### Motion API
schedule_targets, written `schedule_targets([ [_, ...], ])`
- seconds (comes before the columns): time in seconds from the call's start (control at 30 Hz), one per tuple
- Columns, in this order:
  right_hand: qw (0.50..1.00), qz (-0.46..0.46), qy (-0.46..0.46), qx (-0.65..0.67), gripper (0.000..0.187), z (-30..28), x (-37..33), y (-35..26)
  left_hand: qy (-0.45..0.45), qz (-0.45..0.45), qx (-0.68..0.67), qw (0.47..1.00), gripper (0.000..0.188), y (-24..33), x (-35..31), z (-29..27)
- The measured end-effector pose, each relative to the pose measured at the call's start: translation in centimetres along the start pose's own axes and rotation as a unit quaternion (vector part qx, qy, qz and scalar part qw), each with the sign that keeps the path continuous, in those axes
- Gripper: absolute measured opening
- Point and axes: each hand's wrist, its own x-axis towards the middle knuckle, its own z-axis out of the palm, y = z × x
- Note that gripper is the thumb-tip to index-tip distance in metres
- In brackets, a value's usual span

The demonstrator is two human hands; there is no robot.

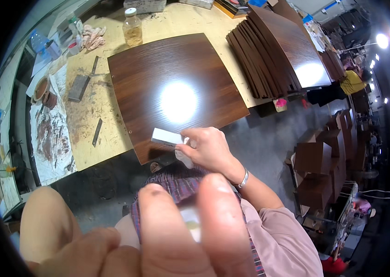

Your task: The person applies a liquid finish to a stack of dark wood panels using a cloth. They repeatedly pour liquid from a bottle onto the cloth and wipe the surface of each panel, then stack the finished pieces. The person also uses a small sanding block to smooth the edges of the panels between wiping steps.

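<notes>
My right hand (209, 147) grips a small rectangular block (167, 137), white on top and grey along its side, that looks like a sanding block. A crumpled white cloth (184, 158) is bunched under the same fingers. The block is over the near edge of a dark brown wood-grain panel (144, 83); whether it touches cannot be told. Glare whitens the panel's middle. Close to the camera, my left hand (172, 235) looms large and blurred. Two of its digits are stretched up and apart, the others curled, with nothing visible held.
A stack of brown panels (273, 51) stands right of the panel. Behind is a lidded glass jar (132, 27). On the worktable (105, 150) to the left lie a dark block (79, 87), a dark strip (97, 132) and a brown-stained pot (42, 89). Brown boxes (312, 157) stand farther right.
</notes>
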Motion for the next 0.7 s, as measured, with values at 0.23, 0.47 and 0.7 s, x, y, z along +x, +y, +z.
schedule_targets([
  [0.23, 0.999, 0.033, -0.005, 0.015, 0.030, -1.0, 0.6, 1.7, 0.005, 0.027, -0.061, 0.998, 0.065, -0.4, 2.7, 0.7],
  [0.47, 0.986, -0.016, -0.033, 0.162, 0.030, -3.0, 3.2, 4.6, 0.079, -0.069, -0.134, 0.985, 0.072, -5.9, 4.3, 7.6],
  [0.7, 0.973, -0.007, -0.090, 0.211, 0.018, -4.4, 4.8, 6.0, 0.119, -0.260, -0.219, 0.933, 0.065, -10.1, 0.1, 25.0],
])
